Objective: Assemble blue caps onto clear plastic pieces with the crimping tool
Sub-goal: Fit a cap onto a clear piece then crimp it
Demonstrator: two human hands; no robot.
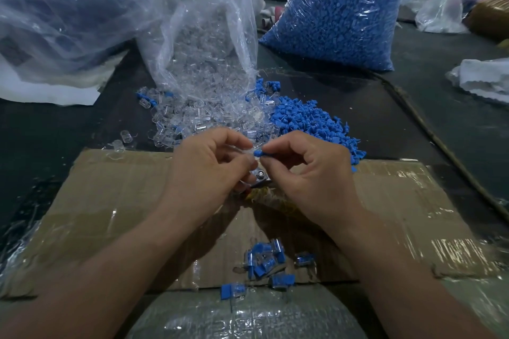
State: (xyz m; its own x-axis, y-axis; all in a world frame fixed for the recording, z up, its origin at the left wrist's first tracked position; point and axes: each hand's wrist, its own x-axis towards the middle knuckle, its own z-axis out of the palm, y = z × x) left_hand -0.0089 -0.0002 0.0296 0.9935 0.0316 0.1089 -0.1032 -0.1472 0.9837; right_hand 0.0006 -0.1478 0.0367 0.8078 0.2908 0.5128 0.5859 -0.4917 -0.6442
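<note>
Mid-frame, the left hand point(212, 165) is pinching a clear piece point(248, 149) and the right hand point(311, 170) a blue cap point(260, 153), probably needing square alignment.

Views: one, worn on the head, wide-angle.
Facing: forward and down onto a cardboard sheet point(110, 201).
Nearness: close; left hand point(209, 165) and right hand point(308, 170) sit mid-frame.
Far edge: plastic bags point(344, 8) along the top.

Left hand point(212, 165) and right hand point(308, 168) raised together, fingers curled, fingertips pinching
</note>
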